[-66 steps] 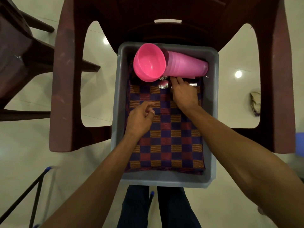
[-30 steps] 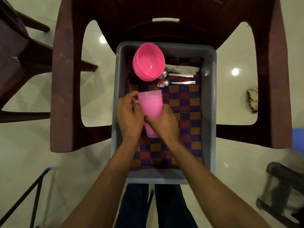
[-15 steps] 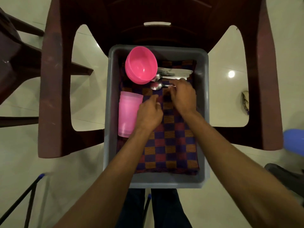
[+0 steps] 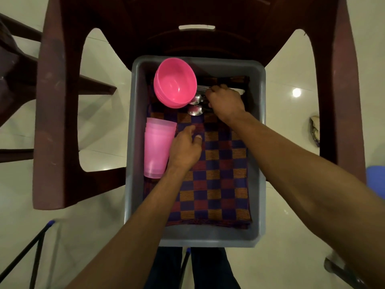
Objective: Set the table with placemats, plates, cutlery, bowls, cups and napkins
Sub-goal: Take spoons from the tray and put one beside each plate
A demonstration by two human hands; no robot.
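Your right hand [image 4: 225, 102] has moved farther onto the cutlery [image 4: 195, 105] beside the bowls [image 4: 175, 82], fingers curled; whether it grips them I cannot tell. Your left hand [image 4: 185, 149], loosely curled and holding nothing, has left the cups [image 4: 157, 147].

Stacked pink plastic bowls [image 4: 174, 83] tilt in the grey bin's far-left corner. Nested translucent pink cups [image 4: 156, 148] lie along its left wall on folded checkered woven placemats [image 4: 218, 180]. Steel spoons [image 4: 195, 110] lie just right of the bowls.

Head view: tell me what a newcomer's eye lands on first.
The pink bowls, stacked at the far left of the grey bin, stand out first, with the pink cups lying along its left wall. Below them is the checked cloth lining the bin. The right hand is on the cutlery beside the bowls; the left hand hovers by the cups.
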